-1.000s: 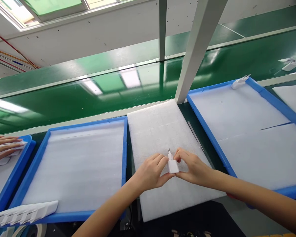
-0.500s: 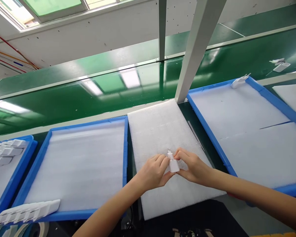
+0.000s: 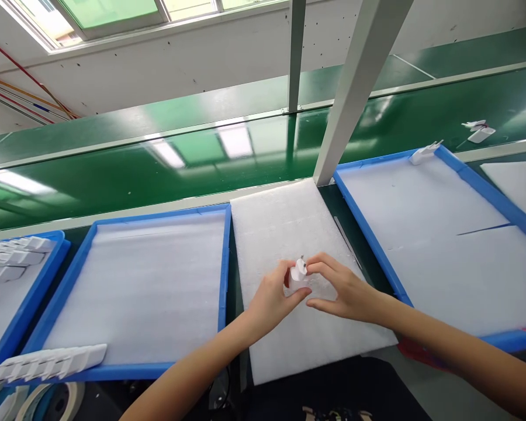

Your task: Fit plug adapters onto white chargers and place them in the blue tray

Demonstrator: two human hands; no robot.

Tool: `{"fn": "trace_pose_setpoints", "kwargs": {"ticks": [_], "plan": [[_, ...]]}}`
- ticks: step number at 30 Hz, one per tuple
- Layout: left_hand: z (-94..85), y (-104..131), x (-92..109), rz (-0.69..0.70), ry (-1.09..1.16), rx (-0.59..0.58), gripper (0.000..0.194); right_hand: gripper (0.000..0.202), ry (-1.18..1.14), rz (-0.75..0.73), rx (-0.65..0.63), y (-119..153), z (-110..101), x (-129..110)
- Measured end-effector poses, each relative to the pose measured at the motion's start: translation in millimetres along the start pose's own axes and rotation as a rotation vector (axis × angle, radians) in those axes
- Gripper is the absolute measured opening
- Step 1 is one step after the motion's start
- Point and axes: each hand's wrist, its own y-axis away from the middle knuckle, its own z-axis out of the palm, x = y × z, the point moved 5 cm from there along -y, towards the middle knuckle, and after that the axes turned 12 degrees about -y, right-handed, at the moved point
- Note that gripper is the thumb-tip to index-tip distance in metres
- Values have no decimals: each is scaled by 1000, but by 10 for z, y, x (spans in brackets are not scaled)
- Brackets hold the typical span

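Observation:
A small white plug adapter [image 3: 298,273] with metal pins is held above a white foam sheet [image 3: 280,228]. My left hand [image 3: 274,298] has it between thumb and fingers, from the left side. On the right, my right hand [image 3: 342,289] is curved with thumb and fingers apart; its fingertips are close to the adapter's pins. Whether those fingertips touch the adapter is hard to tell.
A foam-lined blue tray [image 3: 228,263] with a row of white adapters [image 3: 55,361] lies left. Further left, another tray holds several adapters [image 3: 15,257]. At right, a blue tray [image 3: 368,234] has an adapter [image 3: 423,153] on its far corner. A post [image 3: 359,88] rises behind the foam.
The adapter has turned, its pins now tilting toward my right hand. My right hand's thumb and fingers have spread away from the adapter's body. The camera view has shifted slightly.

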Motion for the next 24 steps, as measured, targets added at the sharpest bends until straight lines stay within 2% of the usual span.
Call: {"fn": "trace_pose_setpoints", "kwargs": {"ticks": [4, 7, 11, 15, 18, 20, 22, 24], "plan": [[-15, -10, 6, 178, -300, 140, 21, 18, -171, 269, 51, 5, -74, 85], [15, 5, 50, 250, -377, 147, 13, 23, -194, 421, 63, 35, -48, 154], [27, 15, 49, 215, -337, 125, 15, 28, -218, 453, 56, 39, -38, 177], [-51, -5, 30, 79, -119, 75, 27, 33, -219, 445, 93, 6, -164, 164], [-227, -7, 128, 6, 57, 22, 26, 38, -256, 415, 162, -10, -381, 30], [-421, 31, 242, -34, 161, 14, 21, 37, -249, 362, 194, 19, -565, -176], [-661, 123, 373, -56, 229, 60, 22, 33, -194, 303, 168, 102, -707, -443], [-910, 273, 485, -51, 246, 165, 28, 27, -130, 239, 103, 234, -737, -695]]}}
